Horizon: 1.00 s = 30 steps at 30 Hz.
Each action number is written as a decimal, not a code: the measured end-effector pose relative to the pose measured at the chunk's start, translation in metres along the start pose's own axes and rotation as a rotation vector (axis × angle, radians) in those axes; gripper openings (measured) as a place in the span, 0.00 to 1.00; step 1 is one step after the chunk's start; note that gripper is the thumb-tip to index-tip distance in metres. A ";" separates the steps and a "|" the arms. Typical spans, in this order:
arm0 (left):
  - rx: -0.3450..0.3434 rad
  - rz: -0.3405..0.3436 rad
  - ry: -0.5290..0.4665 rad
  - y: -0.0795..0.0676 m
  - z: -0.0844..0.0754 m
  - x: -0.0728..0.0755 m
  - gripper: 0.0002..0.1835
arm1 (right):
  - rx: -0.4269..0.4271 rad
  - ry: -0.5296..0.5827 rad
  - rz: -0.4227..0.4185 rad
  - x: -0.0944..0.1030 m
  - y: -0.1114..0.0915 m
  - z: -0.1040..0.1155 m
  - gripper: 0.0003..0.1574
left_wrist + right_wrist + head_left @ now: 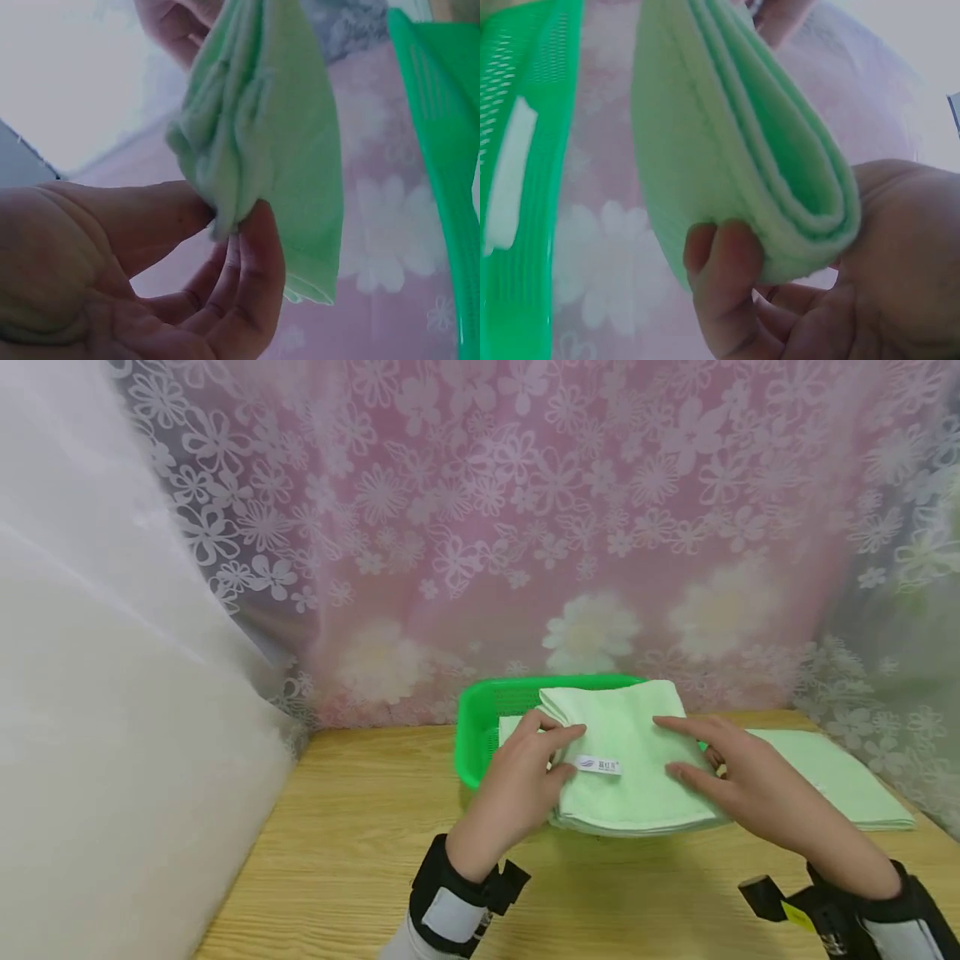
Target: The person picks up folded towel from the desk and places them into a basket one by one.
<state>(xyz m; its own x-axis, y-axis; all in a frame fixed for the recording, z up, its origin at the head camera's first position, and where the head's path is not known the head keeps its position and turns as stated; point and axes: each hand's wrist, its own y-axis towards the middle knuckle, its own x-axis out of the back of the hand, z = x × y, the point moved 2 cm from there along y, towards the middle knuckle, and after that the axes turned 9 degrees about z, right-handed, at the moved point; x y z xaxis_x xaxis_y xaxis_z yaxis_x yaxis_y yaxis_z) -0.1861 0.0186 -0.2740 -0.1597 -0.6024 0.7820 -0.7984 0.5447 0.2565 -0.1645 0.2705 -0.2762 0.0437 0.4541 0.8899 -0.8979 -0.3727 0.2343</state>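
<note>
A green plastic basket point(471, 727) stands on a wood-grain table point(352, 818) before a floral curtain point(480, 527), partly hidden behind a folded pale-green towel point(633, 743); a second folded towel point(840, 777) lies at right, partly behind the right forearm point(832, 847). The left hand point(525, 768) pinches the raised towel's left edge; the right hand point(726, 762) grips its opposite edge.

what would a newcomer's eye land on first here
Probably the pale green folded cloth with its white label, held between the left hand and right hand. Next, the bright green basket it partly hides in the head view. Behind the wooden table hangs a pink flowered curtain.
</note>
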 end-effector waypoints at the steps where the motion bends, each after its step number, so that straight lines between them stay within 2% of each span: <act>1: 0.014 -0.006 -0.012 0.003 0.004 0.004 0.25 | 0.004 0.011 0.003 -0.001 0.008 0.001 0.33; 7: 0.088 -0.055 -0.056 0.016 0.025 0.018 0.26 | 0.000 0.074 0.009 -0.009 0.039 0.000 0.34; 10: 0.100 -0.057 -0.078 0.019 0.034 0.020 0.26 | -0.003 0.078 0.017 -0.013 0.049 -0.001 0.34; 14: 0.116 -0.060 -0.122 0.025 0.047 0.025 0.25 | 0.033 0.061 0.009 -0.016 0.066 -0.003 0.33; 18: 0.125 -0.077 -0.138 0.035 0.058 0.028 0.25 | 0.052 0.063 -0.004 -0.018 0.082 -0.005 0.33; 25: 0.164 -0.096 -0.121 0.046 0.065 0.031 0.25 | 0.038 0.115 -0.011 -0.024 0.095 -0.012 0.33; 30: 0.182 -0.093 -0.110 0.052 0.067 0.025 0.25 | 0.064 0.099 -0.016 -0.030 0.102 -0.017 0.30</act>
<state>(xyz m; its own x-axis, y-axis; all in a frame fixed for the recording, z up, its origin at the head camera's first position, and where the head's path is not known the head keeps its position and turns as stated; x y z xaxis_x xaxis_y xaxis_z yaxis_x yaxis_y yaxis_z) -0.2711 -0.0074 -0.2789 -0.1354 -0.7104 0.6907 -0.9027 0.3758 0.2096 -0.2646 0.2332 -0.2854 0.0116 0.5369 0.8436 -0.8674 -0.4144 0.2756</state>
